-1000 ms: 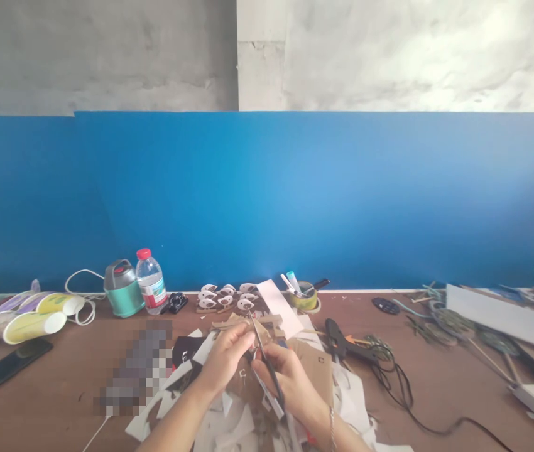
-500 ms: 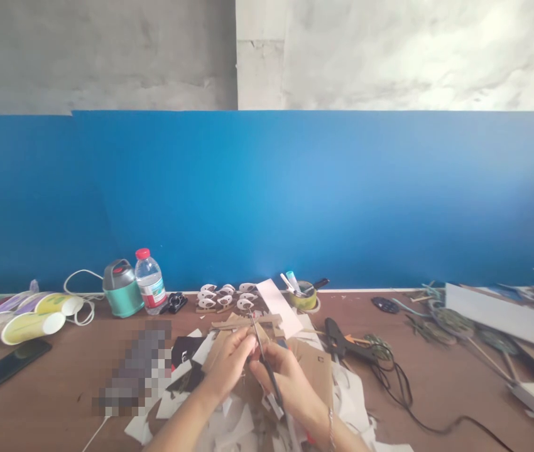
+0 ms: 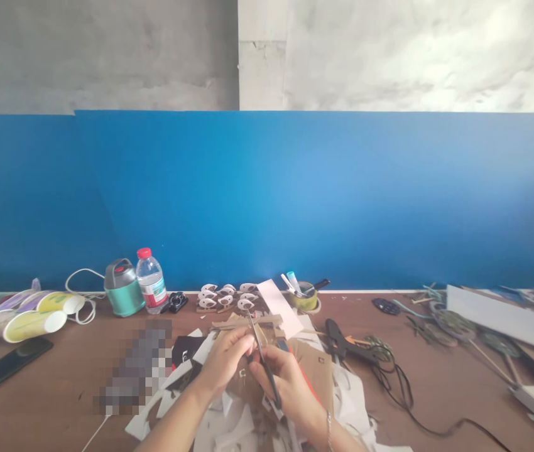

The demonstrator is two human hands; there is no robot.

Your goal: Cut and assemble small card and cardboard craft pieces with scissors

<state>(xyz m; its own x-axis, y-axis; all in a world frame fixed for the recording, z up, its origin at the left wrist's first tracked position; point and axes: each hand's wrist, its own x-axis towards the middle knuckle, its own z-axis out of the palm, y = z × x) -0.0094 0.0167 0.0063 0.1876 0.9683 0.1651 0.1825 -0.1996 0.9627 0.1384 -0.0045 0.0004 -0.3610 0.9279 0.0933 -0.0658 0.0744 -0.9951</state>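
Observation:
My right hand [image 3: 291, 384] is closed around a pair of scissors [image 3: 272, 384], with the blades pointing up and away from me. Close beside the blades, my left hand [image 3: 223, 359] has its thumb and fingers pinched together. What sits between those fingertips is too small or hidden to name. Under both hands lies a pile of white paper scraps [image 3: 243, 427] and brown cardboard [image 3: 316, 367]. Behind the hands, several small white cut-outs with dark marks [image 3: 226, 300] are set in rows, near a pale strip of paper [image 3: 279, 307].
A glue gun [image 3: 342, 342] with a trailing black cable lies to the right. At the back stand a water bottle [image 3: 151, 282], a teal-and-grey container [image 3: 125, 292] and a tape roll [image 3: 303, 300] holding pens. Paper cups [image 3: 34, 326] lie left; a white board [image 3: 502, 320] lies right.
The scissors' handle has shifted slightly in my right hand. A small pale scrap now shows below my fingers, between the hands. My left hand stays pinched in nearly the same place.

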